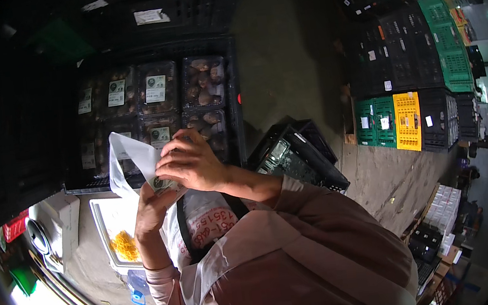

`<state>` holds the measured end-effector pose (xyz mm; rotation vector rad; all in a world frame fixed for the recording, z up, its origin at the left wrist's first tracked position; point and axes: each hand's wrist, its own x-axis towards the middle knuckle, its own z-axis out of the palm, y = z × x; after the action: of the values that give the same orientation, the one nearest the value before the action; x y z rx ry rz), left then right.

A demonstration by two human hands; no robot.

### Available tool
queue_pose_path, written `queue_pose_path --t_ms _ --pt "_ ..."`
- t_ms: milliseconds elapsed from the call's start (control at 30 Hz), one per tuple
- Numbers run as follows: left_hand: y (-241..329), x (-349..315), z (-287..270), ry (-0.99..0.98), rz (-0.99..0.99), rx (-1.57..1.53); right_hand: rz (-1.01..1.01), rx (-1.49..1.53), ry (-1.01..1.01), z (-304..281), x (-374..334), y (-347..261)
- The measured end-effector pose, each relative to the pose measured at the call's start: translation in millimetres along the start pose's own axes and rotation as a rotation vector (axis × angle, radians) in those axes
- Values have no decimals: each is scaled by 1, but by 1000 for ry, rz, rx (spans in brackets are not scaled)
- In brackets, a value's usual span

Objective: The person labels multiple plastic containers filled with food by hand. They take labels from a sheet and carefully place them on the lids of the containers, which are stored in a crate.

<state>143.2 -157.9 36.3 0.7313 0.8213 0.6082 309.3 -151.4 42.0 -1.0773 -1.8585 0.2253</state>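
My left hand (152, 210) is closed on the lower end of a white strip of labels (133, 157), whose free end curls up and to the left. A label with a dark round mark (161, 183) shows between the hands. My right hand (192, 162) bends over the strip from the right, its fingers closed against the strip by that label; the fingertips are partly hidden. Just beyond the hands, a black crate (140, 55) holds several clear packs of round brown produce (204, 83). Most packs bear a white label (155, 89); the far right pack shows none.
A white foam box (101, 222) with yellow rubber bands (124, 246) stands on the floor at left, near a clear bottle (137, 282). Black crates (302, 154) lie tilted to the right. Stacked black, green and yellow crates (408, 122) line the far right.
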Motion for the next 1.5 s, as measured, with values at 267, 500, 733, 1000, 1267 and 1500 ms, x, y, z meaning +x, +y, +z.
queue_pose_path --t_ms 267,500,733,1000,1267,1500 --pt "-1 20 -1 57 -79 -107 -89 -162 54 -8 -16 -1" --pt "-6 34 -6 200 68 330 -190 -100 81 -13 -15 8" --pt "2 28 -24 280 -18 -64 31 16 -41 -4 3 5" --pt "-24 35 -21 260 217 -25 -42 -45 -124 18 15 25" --pt "-23 41 -20 261 59 -51 -121 -24 -133 15 21 33" --pt "-21 43 -18 280 79 -27 -48 -49 -125 17 23 30"
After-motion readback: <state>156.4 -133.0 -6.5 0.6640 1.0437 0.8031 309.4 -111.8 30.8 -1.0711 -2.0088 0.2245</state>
